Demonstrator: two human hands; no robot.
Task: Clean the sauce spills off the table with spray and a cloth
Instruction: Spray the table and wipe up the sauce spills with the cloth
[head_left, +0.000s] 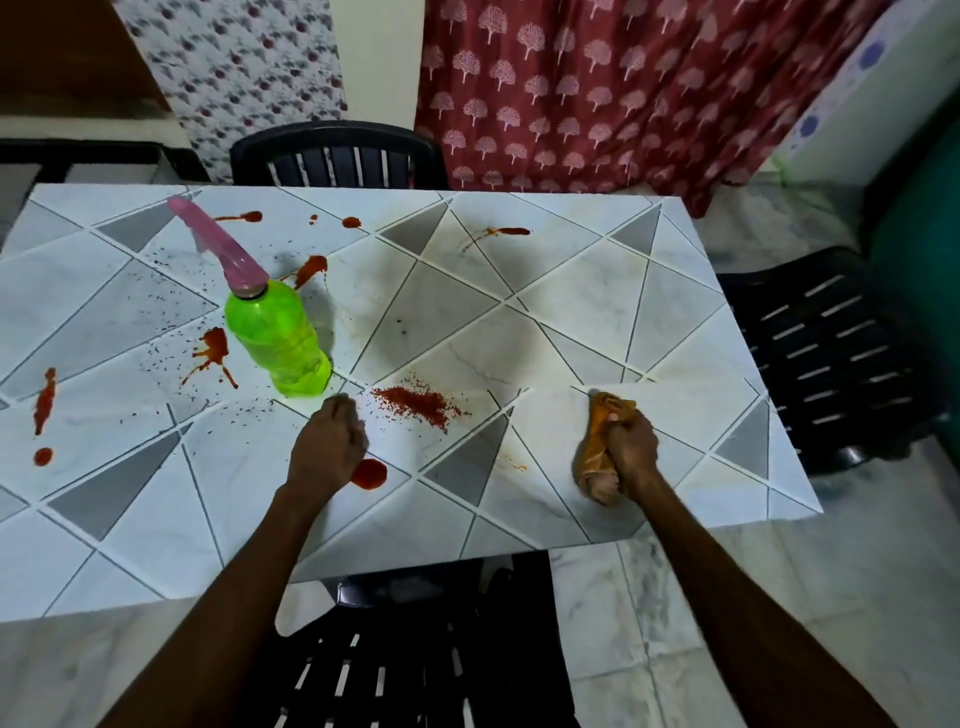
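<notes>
Smooth, faintly glossy table top, printed in a marble-tile look. Shiny, translucent green plastic spray bottle, with a translucent pink plastic trigger head. Wet, glossy red sauce spills; dry, grainy red powder, matt; fine dark specks beside the bottle. Soft, crumpled orange-brown cloth, matt, bunched in the right hand. Moulded black plastic chairs, slatted, with a dull sheen. Matt maroon fabric curtain with a pale tree print. Polished, marble-look floor, smooth and lightly reflective.
</notes>
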